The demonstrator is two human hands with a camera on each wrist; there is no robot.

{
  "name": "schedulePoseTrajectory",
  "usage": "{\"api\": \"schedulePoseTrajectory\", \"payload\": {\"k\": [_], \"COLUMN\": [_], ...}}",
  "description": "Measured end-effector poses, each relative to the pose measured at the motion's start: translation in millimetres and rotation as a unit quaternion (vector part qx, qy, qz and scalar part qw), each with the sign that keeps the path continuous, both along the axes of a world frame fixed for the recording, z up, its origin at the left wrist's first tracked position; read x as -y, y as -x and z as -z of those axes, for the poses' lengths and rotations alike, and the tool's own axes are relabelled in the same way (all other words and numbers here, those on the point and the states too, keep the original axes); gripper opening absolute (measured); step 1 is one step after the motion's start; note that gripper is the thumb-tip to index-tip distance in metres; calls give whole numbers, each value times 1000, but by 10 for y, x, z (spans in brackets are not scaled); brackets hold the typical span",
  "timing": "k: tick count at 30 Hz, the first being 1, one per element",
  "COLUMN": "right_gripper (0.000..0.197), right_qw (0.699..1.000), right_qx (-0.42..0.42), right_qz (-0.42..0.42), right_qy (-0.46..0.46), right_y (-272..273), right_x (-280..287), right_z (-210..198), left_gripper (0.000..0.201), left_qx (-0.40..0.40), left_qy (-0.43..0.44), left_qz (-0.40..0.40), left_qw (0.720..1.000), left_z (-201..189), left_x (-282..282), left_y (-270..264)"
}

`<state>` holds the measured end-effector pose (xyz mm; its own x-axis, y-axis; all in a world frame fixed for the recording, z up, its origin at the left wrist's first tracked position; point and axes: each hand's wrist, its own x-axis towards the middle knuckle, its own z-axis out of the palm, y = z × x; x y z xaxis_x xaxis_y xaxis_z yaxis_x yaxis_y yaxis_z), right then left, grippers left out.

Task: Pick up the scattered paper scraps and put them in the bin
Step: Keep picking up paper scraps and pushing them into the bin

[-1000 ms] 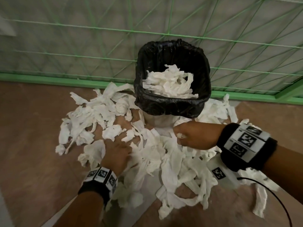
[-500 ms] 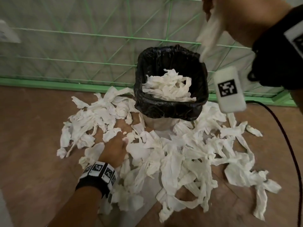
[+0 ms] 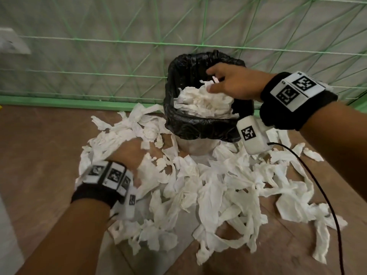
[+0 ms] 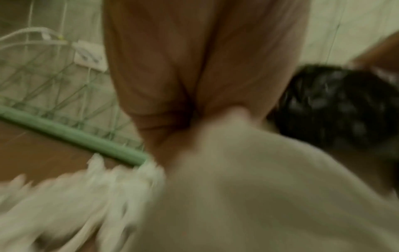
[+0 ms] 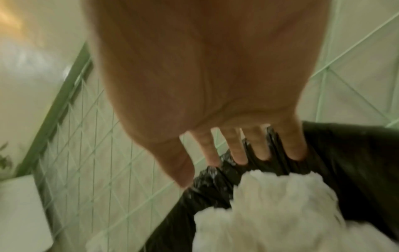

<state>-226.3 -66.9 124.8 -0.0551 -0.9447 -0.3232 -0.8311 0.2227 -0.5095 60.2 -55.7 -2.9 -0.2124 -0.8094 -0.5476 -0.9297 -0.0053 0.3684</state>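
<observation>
White paper scraps (image 3: 228, 185) lie scattered over the brown floor in front of and beside the bin (image 3: 198, 126), which has a black liner and holds a heap of paper (image 3: 204, 102). My right hand (image 3: 210, 80) hovers over the bin's mouth. In the right wrist view its fingers (image 5: 235, 150) are straight and spread above the liner (image 5: 345, 153) and the paper (image 5: 280, 204), holding nothing. My left hand (image 3: 129, 149) is blurred, low among the scraps left of the bin. The left wrist view shows a white wad (image 4: 248, 170) bunched against the palm, hiding the fingers.
A green mesh fence (image 3: 139, 46) on a green base rail (image 3: 59, 100) runs close behind the bin. A black cable (image 3: 317, 185) trails from my right wrist over the scraps. Bare wooden floor (image 3: 39, 145) lies to the left.
My right hand rose from the floor with a strip of paper, then came down over the bin and now holds nothing. My left hand has moved forward and up in the left pile.
</observation>
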Motion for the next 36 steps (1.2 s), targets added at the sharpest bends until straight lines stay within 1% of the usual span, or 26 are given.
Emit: {"api": "schedulePoseTrajectory", "payload": {"k": [2,3,5,7,8,9,10,11,12,13,14,15,16,18,19,20,21,22,24,25,27,29,31,32,34,36], "right_gripper": [46,36,14,5,4,3,2,7,10,12,15,21,31,52,59,62,62,59,47,40,30,23,16,15,11,8], "right_qw": [991,979,941,899,888,889,899,917,938,957,967,971,971,966,965,965,966,967,967,968,971,972,969,968,966,966], "right_qx": [70,108,171,205,206,198,181,155,124,92,47,-3,-47,-108,-129,-142,-147,-147,-158,-168,-166,-151,-139,-139,-132,-124], "right_qz": [71,110,200,296,330,350,358,350,321,274,222,175,143,123,112,95,78,67,60,65,107,152,167,157,146,148], "right_qy": [91,135,213,250,244,220,178,116,40,-41,-113,-162,-188,-200,-197,-197,-196,-197,-189,-175,-134,-102,-119,-140,-168,-173], "right_y": [123,203,394,609,712,804,878,920,939,939,907,864,804,655,588,540,500,467,430,427,455,520,620,666,755,810], "right_x": [9,5,-47,-130,-187,-252,-318,-399,-494,-604,-731,-855,-966,-1135,-1175,-1194,-1207,-1209,-1197,-1179,-1113,-1047,-985,-960,-916,-899], "right_z": [-46,-69,-103,-21,77,206,349,506,674,859,1057,1263,1452,1703,1789,1853,1905,1936,1958,1941,1838,1688,1538,1459,1309,1092], "left_gripper": [59,63,50,41,32,24,20,16,15,17,19,20,20,28,39,49,52,46,23,20,33,50,67,69,58,38], "left_qx": [31,37,-9,-110,-183,-241,-262,-252,-232,-187,-116,-59,-42,-44,-52,-51,-34,-14,42,74,87,48,-29,-79,-201,-290], "left_qy": [-56,-70,-61,8,53,111,170,187,184,180,183,194,197,230,248,254,241,226,209,205,201,201,213,226,260,330], "left_qz": [36,66,123,133,112,86,79,84,92,106,139,165,159,140,125,117,120,129,162,170,168,162,140,119,46,-58], "left_qw": [997,995,991,985,975,960,947,946,951,960,966,965,967,962,959,959,962,965,963,961,961,965,967,964,943,897], "left_z": [-564,-846,-1341,-1726,-1870,-1976,-2032,-2078,-2078,-2024,-1908,-1792,-1678,-1469,-1383,-1305,-1231,-1194,-1115,-1073,-1062,-1075,-1169,-1215,-1263,-1227], "left_x": [128,191,252,242,247,272,308,342,344,347,399,417,449,454,456,452,450,440,439,462,488,544,544,546,567,635], "left_y": [96,146,269,455,585,722,881,1032,1179,1300,1419,1497,1533,1602,1616,1641,1661,1674,1703,1705,1690,1679,1631,1595,1461,1220]}}
